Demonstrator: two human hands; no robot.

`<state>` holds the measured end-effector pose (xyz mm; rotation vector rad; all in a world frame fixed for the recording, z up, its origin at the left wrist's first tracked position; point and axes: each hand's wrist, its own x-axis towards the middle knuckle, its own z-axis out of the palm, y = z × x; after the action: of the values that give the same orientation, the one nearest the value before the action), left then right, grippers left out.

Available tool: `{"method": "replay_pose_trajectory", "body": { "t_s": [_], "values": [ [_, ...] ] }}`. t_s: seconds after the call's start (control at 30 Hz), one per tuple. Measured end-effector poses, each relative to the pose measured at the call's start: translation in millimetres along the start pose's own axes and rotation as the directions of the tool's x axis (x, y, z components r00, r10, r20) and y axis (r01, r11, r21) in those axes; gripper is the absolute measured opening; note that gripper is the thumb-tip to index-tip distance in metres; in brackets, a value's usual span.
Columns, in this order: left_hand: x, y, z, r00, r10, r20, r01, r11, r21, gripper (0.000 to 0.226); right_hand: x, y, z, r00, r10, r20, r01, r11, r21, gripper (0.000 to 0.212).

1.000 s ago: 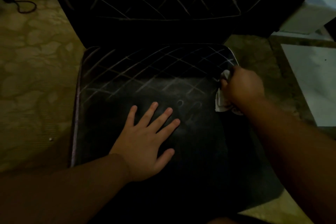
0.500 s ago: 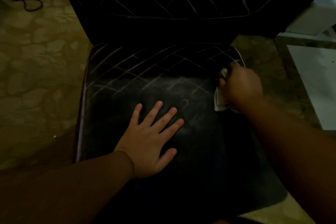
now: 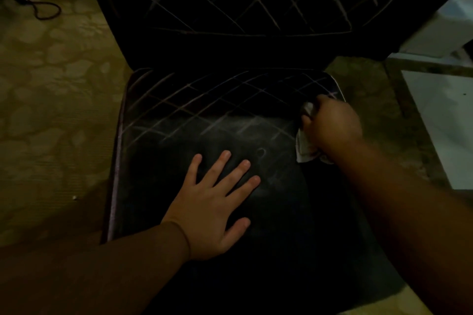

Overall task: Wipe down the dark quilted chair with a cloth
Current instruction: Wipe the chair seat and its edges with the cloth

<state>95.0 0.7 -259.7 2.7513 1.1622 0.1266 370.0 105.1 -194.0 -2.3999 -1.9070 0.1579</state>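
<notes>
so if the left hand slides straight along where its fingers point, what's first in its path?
Probably the white cloth gripped by the right hand; the dark seat between looks free.

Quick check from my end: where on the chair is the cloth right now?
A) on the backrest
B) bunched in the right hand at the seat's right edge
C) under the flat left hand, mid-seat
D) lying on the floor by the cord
B: the right hand grips the pale cloth against the right edge of the seat, while the left hand rests flat on the seat with nothing under it.
</notes>
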Motion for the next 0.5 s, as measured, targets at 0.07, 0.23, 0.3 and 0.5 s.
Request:
{"method": "replay_pose_trajectory", "body": {
  "t_s": [0.07, 0.23, 0.3, 0.5],
  "values": [
    [-0.8, -0.2, 1.0, 1.0, -0.002, 0.006, 0.002, 1.0, -0.008, 0.074, -18.0, -3.9, -3.2, 0.997, -0.057, 0.056, 0.055, 0.998, 0.039, 0.031],
    [-1.0, -2.3, 1.5, 1.0, 0.007, 0.013, -0.007, 1.0, -0.008, 0.074, -31.7, -2.7, -8.1, 0.982, -0.119, 0.148, 0.109, 0.992, 0.07, 0.033],
    [-0.5, -3.4, 1.3, 1.0, 0.009, 0.014, -0.009, 1.0, -0.002, 0.074, -11.2, -3.2, -7.1, 0.996, 0.003, 0.091, -0.01, 0.996, 0.087, 0.037],
    [-0.1, -2.5, 2.6, 1.0, 0.006, -0.009, -0.007, 1.0, -0.006, 0.074, -10.6, -16.7, 0.2, 1.0, 0.006, 0.026, -0.008, 0.998, 0.069, 0.032]
  ]
}}
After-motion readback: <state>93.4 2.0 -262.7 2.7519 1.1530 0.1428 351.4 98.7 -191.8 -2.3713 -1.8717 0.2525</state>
